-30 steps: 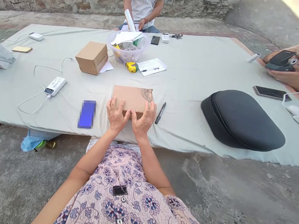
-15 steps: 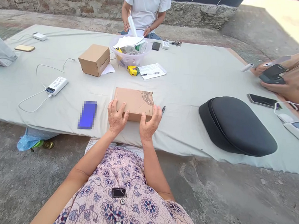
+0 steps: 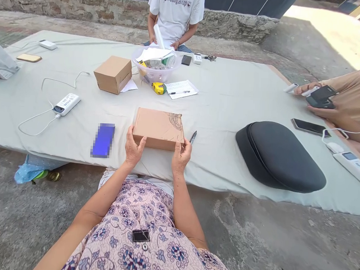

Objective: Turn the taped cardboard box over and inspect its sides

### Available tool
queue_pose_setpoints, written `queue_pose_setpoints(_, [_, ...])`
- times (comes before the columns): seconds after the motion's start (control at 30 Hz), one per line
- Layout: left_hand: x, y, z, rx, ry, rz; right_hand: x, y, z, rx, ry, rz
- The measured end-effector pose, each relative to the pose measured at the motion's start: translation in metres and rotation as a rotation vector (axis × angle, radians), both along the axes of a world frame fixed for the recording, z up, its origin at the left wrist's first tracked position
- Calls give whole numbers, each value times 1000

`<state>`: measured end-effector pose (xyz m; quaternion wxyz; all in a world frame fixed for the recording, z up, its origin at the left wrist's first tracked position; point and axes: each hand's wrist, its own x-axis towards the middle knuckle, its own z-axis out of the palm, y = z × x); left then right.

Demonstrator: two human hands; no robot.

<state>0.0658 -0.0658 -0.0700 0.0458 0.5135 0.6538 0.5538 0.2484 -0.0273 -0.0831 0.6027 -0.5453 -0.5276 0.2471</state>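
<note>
A flat brown cardboard box point(image 3: 158, 124) with black scribbled curves at its far right corner lies in front of me on the cloth-covered table. My left hand point(image 3: 133, 149) grips its near left corner, thumb on the front side and fingers round the left end. At the opposite corner my right hand point(image 3: 181, 155) holds the box in the same way, thumb against the front. The lid looks closed. Just right of that hand lies a black pen point(image 3: 193, 137). To the left is a blurred-out blue rectangle point(image 3: 102, 140).
Beyond stand another cardboard box point(image 3: 112, 74), a plastic basin point(image 3: 155, 73) of papers and bottles, a yellow tape measure point(image 3: 159, 88) and a paper sheet point(image 3: 185, 87). Right lies a black cushion point(image 3: 282, 155); left, a white power bank point(image 3: 66, 104). Two other people sit at the table.
My hands have moved from the top of the cardboard box down to its near corners and ends, with the fingers now round the sides. The box itself has hardly shifted.
</note>
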Motion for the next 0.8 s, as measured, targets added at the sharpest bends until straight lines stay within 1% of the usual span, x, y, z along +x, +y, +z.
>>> queue_pose_setpoints(0.13, [-4,-2,-16,-101,-87,-12,4,-1,-13,-22,-84,17])
queue_pose_setpoints(0.27, [-8,-2,-24,-183,-113,-21,9,-1,-27,-81,-216,88])
queue_pose_setpoints(0.37, [-9,0,-27,-200,-93,-9,11,0,-34,-96,-329,86])
queue_pose_setpoints(0.47, [-11,1,-30,-217,-66,-3,11,1,-38,-102,-379,86])
queue_pose_setpoints(0.63, [-13,2,-35,-195,-63,1,11,2,-39,-96,-449,64])
queue_pose_setpoints(0.8, [-13,1,-36,-165,-61,13,13,3,-38,-101,-460,62])
